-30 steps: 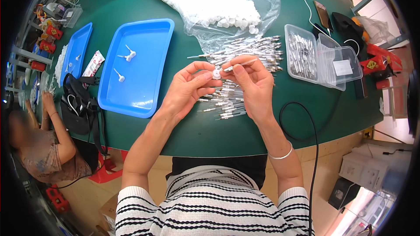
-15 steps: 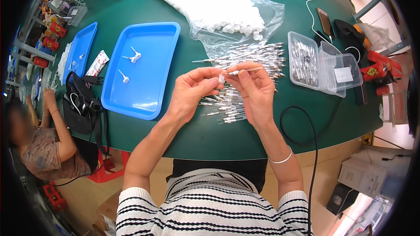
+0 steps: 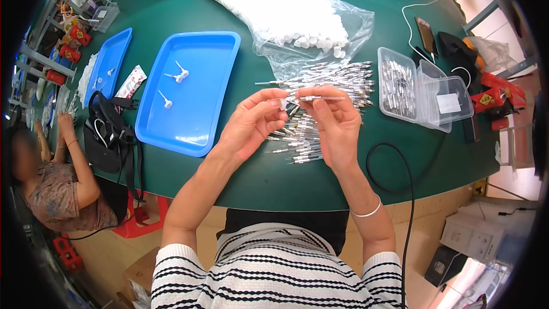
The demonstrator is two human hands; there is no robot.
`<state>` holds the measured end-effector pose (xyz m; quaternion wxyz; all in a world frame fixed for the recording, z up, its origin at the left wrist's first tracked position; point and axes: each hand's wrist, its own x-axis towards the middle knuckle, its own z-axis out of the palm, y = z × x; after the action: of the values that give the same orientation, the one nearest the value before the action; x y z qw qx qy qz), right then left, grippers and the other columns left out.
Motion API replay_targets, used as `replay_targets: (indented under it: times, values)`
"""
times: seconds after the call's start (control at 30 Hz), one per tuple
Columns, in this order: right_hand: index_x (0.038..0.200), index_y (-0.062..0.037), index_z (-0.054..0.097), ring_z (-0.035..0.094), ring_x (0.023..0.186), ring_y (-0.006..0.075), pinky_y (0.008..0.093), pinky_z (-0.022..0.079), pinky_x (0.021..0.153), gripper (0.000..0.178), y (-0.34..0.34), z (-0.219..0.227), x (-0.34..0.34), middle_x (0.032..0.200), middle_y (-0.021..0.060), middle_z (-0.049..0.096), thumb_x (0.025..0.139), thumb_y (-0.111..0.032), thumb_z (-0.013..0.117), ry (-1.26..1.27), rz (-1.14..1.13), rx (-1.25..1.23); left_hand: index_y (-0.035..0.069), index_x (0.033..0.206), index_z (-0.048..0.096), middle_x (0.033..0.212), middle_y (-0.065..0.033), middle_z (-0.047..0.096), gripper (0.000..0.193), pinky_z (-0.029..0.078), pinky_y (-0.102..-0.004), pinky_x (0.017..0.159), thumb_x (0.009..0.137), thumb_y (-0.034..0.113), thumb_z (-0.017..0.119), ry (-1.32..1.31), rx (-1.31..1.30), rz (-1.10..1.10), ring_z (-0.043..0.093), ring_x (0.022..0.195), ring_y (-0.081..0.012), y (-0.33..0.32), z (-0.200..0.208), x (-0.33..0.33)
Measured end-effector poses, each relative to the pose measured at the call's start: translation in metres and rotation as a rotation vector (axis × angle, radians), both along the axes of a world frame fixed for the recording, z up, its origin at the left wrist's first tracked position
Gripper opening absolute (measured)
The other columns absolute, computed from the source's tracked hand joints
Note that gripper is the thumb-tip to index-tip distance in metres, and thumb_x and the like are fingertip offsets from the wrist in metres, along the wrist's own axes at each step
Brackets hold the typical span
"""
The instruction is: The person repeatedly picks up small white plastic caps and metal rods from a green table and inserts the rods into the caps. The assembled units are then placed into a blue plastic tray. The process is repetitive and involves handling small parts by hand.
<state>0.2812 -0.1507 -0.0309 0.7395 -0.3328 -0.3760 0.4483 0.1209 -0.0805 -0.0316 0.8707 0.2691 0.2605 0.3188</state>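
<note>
Above the table's near middle, my left hand [image 3: 251,120] pinches a small white plastic piece [image 3: 282,104] between thumb and fingertips. Opposite it, my right hand [image 3: 334,123] grips a thin white-and-silver rod [image 3: 323,98], held nearly level with its tip pointing at the white piece. Whether the two parts touch is too small to tell. Beneath and behind both hands spreads a heap of similar slim rods [image 3: 349,80]. To the left stands a blue tray [image 3: 194,137] holding a few white pieces with thin stems [image 3: 167,103].
An open clear bag of small white pieces [image 3: 280,6] lies at the back. Right are a lidded clear box of rods [image 3: 397,83], a phone [image 3: 425,35] and a black cable [image 3: 409,166]. Left are a black bag [image 3: 106,137], a second blue tray [image 3: 117,51] and another person [image 3: 68,189].
The rod in my right hand has turned more level, and its end lies nearer the white piece. My left fingers have shifted slightly around that piece.
</note>
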Motion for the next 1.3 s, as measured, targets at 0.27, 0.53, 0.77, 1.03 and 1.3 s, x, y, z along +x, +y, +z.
replay_targets:
  times: [0.27,0.53,0.77,1.03,1.3]
  values:
    - [0.108,0.0017,0.061,0.062,0.101,0.0181,0.0306,0.05,0.09,0.017,-0.001,-0.002,-0.002,0.11,0.0155,0.064,0.092,-0.001,0.057,-0.096,-0.027,0.06,0.003,0.106,0.06,0.094,-0.0049,0.065,0.018,0.056,-0.0204,0.072,0.088,0.003,0.061,0.017,0.067,-0.031,0.065,0.085,-0.0122,-0.007,0.008,0.007]
    - [0.108,0.0016,0.062,0.062,0.099,0.0168,0.0282,0.05,0.088,0.017,-0.002,-0.005,-0.006,0.11,0.0154,0.065,0.091,0.001,0.058,-0.114,-0.013,0.034,0.006,0.098,0.06,0.094,-0.0044,0.064,0.01,0.057,-0.0214,0.071,0.09,0.011,0.064,0.026,0.162,-0.001,0.065,0.083,-0.0116,-0.01,0.004,0.006]
    - [0.108,0.0017,0.063,0.063,0.097,0.0164,0.0277,0.051,0.085,0.018,-0.003,-0.004,-0.006,0.108,0.0141,0.066,0.09,0.001,0.059,-0.126,-0.039,-0.029,0.004,0.095,0.061,0.09,-0.0034,0.062,0.011,0.057,-0.0242,0.072,0.089,0.012,0.066,0.079,0.187,0.059,0.064,0.081,-0.0119,-0.012,0.007,0.006]
    - [0.107,0.0019,0.064,0.065,0.095,0.0203,0.0306,0.053,0.086,0.017,-0.002,-0.005,-0.007,0.105,0.0145,0.067,0.091,-0.004,0.06,0.03,-0.003,-0.065,0.004,0.095,0.06,0.089,-0.0055,0.063,0.012,0.058,-0.0254,0.072,0.088,0.012,0.066,0.046,0.167,0.097,0.065,0.081,-0.0133,-0.015,0.004,0.011]
    - [0.107,0.0026,0.062,0.067,0.094,0.0227,0.0334,0.054,0.086,0.018,-0.002,-0.003,-0.009,0.105,0.0163,0.067,0.09,-0.005,0.061,0.124,0.012,-0.095,0.004,0.095,0.06,0.09,-0.0074,0.065,0.011,0.058,-0.0263,0.071,0.089,0.011,0.066,0.031,0.158,0.115,0.065,0.082,-0.0145,-0.017,0.002,0.012]
